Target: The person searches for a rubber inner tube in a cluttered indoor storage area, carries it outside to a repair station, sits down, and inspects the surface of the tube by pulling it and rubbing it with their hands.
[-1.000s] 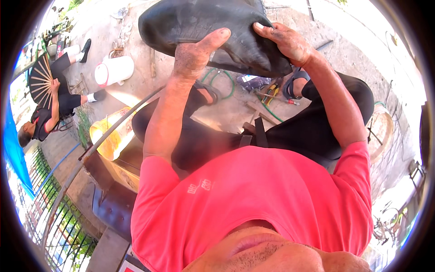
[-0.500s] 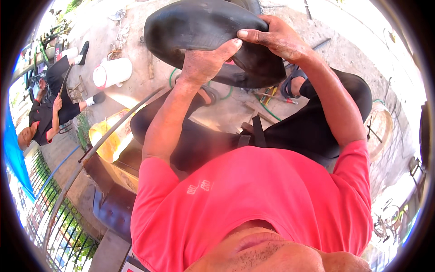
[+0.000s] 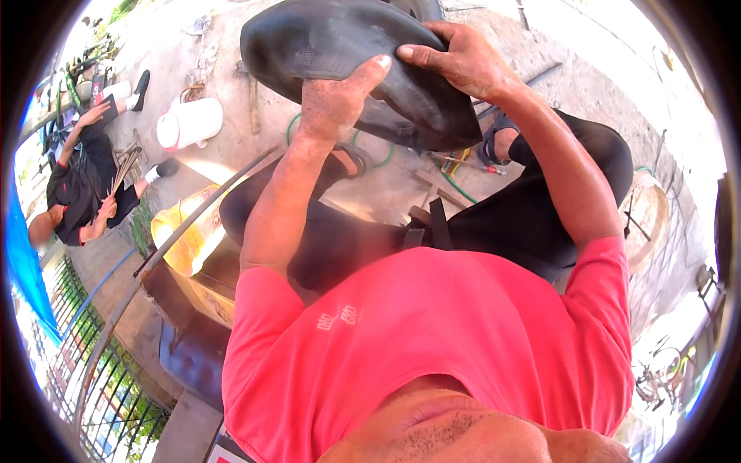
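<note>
Black rubber tube (image 3: 309, 38) held out front, gripped between both hands.
The left hand (image 3: 332, 104) and right hand (image 3: 463, 65) each pinch its near wall, thumbs on top; the left fingers are hidden. The ring is fat, smooth and bulging, with dull grey scuffs. If 1 hand slips on the slick rubber, the springy wall could twist free and drop, I judge; hard thumb pressure might strain a weak spot. Below the hands, a thin green hose (image 3: 384, 160) curves over rough, gritty concrete floor (image 3: 587, 96), near a small red-ended tool (image 3: 495, 170) that could nick a falling tube. Well left of the left hand lies a rounded white plastic jug (image 3: 197, 122).
</note>
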